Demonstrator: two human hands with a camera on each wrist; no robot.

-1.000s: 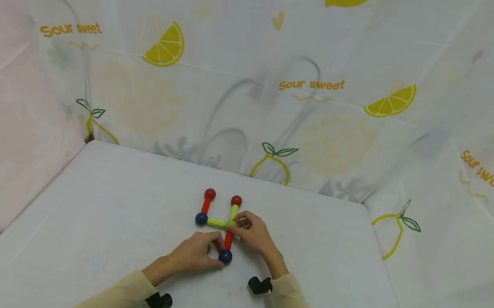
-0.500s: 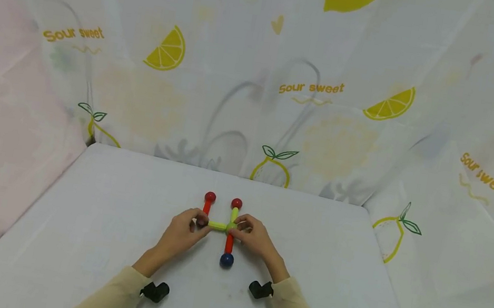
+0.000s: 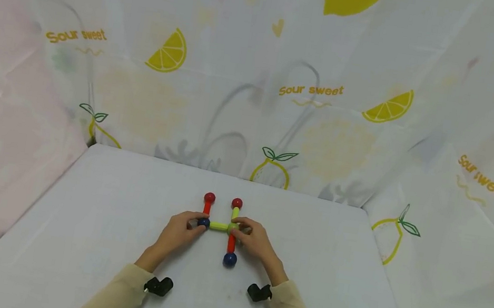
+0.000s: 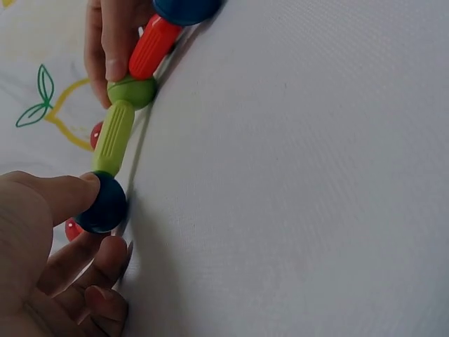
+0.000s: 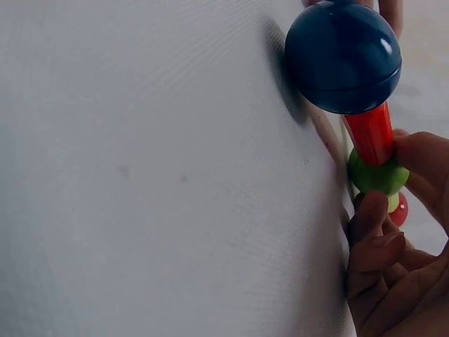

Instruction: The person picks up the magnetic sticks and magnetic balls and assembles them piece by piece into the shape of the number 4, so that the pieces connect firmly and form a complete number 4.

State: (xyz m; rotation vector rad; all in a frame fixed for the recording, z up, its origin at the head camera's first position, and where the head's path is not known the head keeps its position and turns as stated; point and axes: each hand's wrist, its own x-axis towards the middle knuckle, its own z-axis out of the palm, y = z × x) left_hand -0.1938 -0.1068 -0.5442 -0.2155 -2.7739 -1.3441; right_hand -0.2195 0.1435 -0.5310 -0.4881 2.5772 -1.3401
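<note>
A figure of coloured balls and ribbed rods lies on the white table. My left hand [image 3: 179, 232] pinches the left blue ball [image 4: 103, 203] between thumb and fingers. From that ball a yellow-green rod [image 3: 218, 226] runs to a green ball [image 5: 377, 172], which my right hand [image 3: 259, 241] grips. One red rod [image 3: 231, 244] joins the green ball to the near blue ball [image 3: 229, 259]. Another red rod [image 3: 207, 208] leads from the left blue ball to a red ball [image 3: 209, 198]. A second yellow-green rod [image 3: 235, 213] reaches the other red ball [image 3: 237, 203].
White table surface [image 3: 123, 210] surrounds the figure. Behind and at both sides stand cloth walls [image 3: 214, 117] printed with lemons and lettering. A small black camera [image 3: 159, 285] sits at the left wrist, another black camera [image 3: 259, 293] at the right.
My left hand has moved from the near blue ball up and left to the left blue ball, which it now pinches. My right hand has stayed at the green ball.
</note>
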